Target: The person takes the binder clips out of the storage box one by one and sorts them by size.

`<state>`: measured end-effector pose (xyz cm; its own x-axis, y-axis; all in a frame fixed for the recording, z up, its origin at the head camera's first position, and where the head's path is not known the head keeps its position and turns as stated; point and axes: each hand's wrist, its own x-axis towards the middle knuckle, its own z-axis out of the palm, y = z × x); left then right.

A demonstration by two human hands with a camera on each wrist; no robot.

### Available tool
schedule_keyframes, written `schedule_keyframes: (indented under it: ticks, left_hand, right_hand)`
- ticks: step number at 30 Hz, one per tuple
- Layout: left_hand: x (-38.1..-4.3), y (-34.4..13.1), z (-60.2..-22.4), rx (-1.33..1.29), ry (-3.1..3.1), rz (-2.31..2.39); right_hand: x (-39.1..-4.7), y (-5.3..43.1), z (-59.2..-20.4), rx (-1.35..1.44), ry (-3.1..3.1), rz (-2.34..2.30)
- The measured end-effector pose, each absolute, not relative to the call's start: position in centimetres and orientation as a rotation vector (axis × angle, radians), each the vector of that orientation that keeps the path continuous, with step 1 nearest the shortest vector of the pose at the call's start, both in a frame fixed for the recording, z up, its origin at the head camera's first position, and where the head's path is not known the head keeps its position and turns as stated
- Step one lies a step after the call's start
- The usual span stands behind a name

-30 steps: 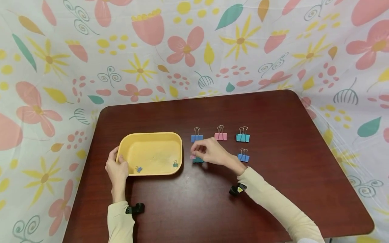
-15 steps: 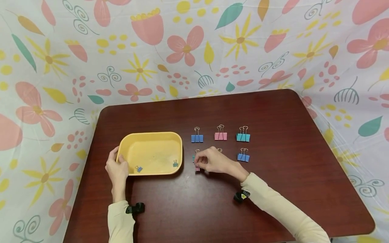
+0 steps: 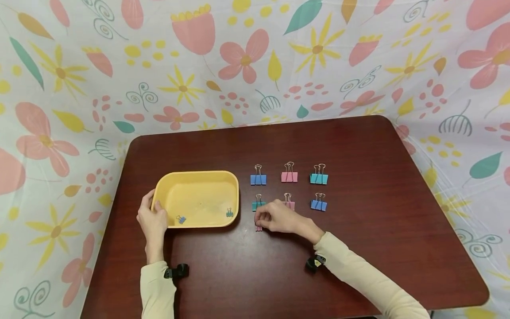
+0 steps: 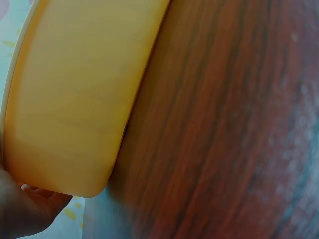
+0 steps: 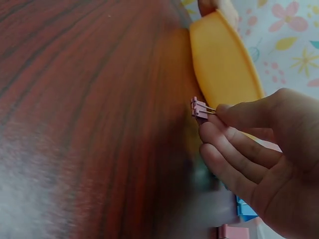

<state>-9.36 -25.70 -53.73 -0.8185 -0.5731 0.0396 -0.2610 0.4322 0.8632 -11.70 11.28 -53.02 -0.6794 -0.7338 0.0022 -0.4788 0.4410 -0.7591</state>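
We are pinching a small pink binder clip (image 5: 199, 108) by its wire handles with the right hand (image 3: 279, 218), thumb and forefinger closed narrow on it, other fingers curled beside. The clip is hanging just over the dark red table (image 3: 358, 248), right of the yellow tray (image 3: 198, 176) and on the near side of the clip rows. Whether it is touching the table we cannot tell. The left hand (image 3: 152, 223) is gripping the tray's near left corner, thumb curled over the rim, fingers against the outer wall. In the tray a tiny blue clip (image 3: 181, 219) and a tiny green clip (image 3: 229, 213) are lying near its near wall. Right of the tray two rows are sitting: far row blue clip (image 3: 258, 179), pink clip (image 3: 289, 176), teal clip (image 3: 319, 178); nearer row teal clip (image 3: 258, 204), pink clip (image 3: 289, 203) partly behind the right hand, blue clip (image 3: 319, 204). Floral cloth (image 3: 255, 62) is hanging around the table.
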Motion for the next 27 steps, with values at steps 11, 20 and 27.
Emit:
schedule_keyframes:
  ticks: [11, 20, 27]
  left_hand:
    - [-9.6, -25.8, -53.7, 0.715, -2.364, -1.336]
    - [-9.6, -25.9, -53.7, 0.718, -2.365, -1.335]
    - [-9.6, -25.7, -53.7, 0.716, -2.361, -1.337]
  right_hand:
    - [-12.3, 10.8, -52.6, -1.109, 2.454, -1.078]
    - [-14.6, 9.3, -49.7, -1.123, 2.478, -1.124]
    - [-16.0, 6.0, -48.1, -1.156, 2.482, -1.204]
